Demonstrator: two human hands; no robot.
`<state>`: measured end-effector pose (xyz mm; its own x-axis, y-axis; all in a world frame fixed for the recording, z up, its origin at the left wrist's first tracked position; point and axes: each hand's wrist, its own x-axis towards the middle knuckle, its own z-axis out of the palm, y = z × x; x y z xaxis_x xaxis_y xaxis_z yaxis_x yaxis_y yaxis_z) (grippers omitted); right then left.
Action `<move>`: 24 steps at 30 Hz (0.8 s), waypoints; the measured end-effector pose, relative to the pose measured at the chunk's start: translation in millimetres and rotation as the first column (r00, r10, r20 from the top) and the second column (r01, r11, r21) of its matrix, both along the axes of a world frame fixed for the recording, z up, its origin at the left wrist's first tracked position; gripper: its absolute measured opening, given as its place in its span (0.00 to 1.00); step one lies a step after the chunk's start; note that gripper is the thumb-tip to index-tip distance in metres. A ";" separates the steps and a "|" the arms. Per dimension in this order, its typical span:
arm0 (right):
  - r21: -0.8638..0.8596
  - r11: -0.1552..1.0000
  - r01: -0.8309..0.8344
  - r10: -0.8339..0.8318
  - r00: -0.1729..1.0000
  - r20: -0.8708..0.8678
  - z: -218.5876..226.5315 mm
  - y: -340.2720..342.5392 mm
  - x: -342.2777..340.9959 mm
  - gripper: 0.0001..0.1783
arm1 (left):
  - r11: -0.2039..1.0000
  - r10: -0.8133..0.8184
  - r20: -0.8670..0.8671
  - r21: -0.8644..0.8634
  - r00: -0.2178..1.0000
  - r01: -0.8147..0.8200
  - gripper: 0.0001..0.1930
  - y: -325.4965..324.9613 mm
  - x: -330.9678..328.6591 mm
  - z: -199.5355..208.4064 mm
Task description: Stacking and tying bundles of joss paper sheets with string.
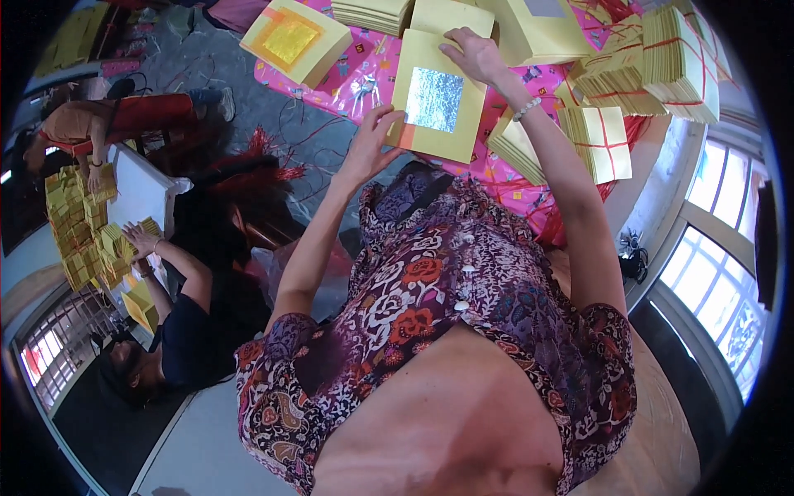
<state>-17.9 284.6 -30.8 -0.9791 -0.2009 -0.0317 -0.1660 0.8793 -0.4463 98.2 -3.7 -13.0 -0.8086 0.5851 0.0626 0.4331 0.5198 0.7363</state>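
Note:
In front of me lies a yellow paper sheet (463, 142) with a silver foil square (433, 99) in its middle, above a pink patterned plastic cover. At its near left corner, my left hand (370, 150) grips the edge between thumb and bent fingers; a bit of orange shows beside the fingertips. My right hand (478, 56) is at the far right edge, with its fingers curled over the paper. Whether one sheet or a stack lies under the hands is hard to tell. A thick yellow paper stack (331, 51) with a gold and orange square stands to the left.
More yellow stacks (546, 37) stand behind the sheet. Bundles tied with red string (682, 70) sit at the right, smaller ones (597, 136) near my right forearm. Red strands litter the floor (219, 91). Two people at left handle yellow bundles (74, 219) by a white table (136, 194).

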 end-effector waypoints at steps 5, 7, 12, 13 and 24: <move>0.002 1.000 0.019 -0.019 1.000 0.017 1.7 -5.5 2.4 0.27 | 1.000 -0.001 0.013 -0.008 1.000 0.001 0.35 -1.8 0.2 1.5; 0.016 1.000 0.016 -0.017 0.998 0.054 3.6 -5.1 4.1 0.27 | 1.000 -0.001 0.017 -0.012 1.000 0.002 0.34 -1.8 -0.2 2.7; 0.065 0.996 0.060 -0.042 0.968 -0.249 15.5 0.6 20.0 0.26 | 0.998 -0.031 0.084 -0.042 0.996 0.035 0.32 -2.0 -2.5 9.5; 0.058 0.995 0.083 -0.050 0.901 -0.431 22.0 0.1 28.6 0.25 | 0.999 -0.028 0.086 -0.043 0.996 0.032 0.32 -2.5 -3.1 11.6; 0.131 0.961 -0.245 0.253 0.966 -0.053 58.5 -34.1 171.2 0.32 | 0.960 -0.259 -0.090 -0.135 0.962 0.246 0.26 0.5 -22.3 27.1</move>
<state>153.3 250.5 27.6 -0.8992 -0.4376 -0.0058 -0.4132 0.8532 -0.3182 75.9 -3.2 14.1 -0.6261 0.7777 0.0562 0.6339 0.4657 0.6175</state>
